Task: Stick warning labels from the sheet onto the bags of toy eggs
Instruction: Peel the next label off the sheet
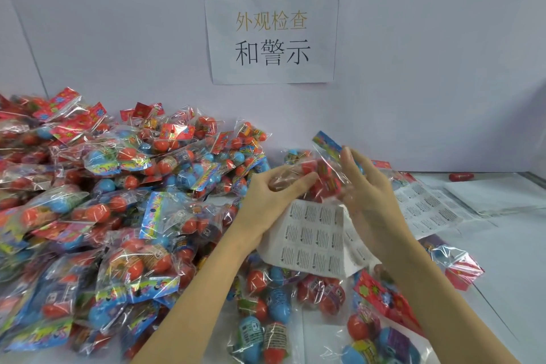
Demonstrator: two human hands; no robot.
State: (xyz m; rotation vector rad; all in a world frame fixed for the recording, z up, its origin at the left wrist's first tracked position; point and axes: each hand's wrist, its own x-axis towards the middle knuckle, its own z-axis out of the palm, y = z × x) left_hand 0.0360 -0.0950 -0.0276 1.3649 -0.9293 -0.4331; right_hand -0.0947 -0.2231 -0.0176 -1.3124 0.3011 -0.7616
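Beside a heap of bagged toy eggs (118,201), a left hand (267,195) and a right hand (365,186) grip one bag (320,177) above the label sheet (313,241) on the table (502,260); holding the film taut should help a label lie flat.

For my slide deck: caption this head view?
Both hands hold a bag of toy eggs above the label sheet.

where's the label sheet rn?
In the head view, the label sheet lies centre-right on the table, just below the held bag and between the forearms, with bags of eggs around it.
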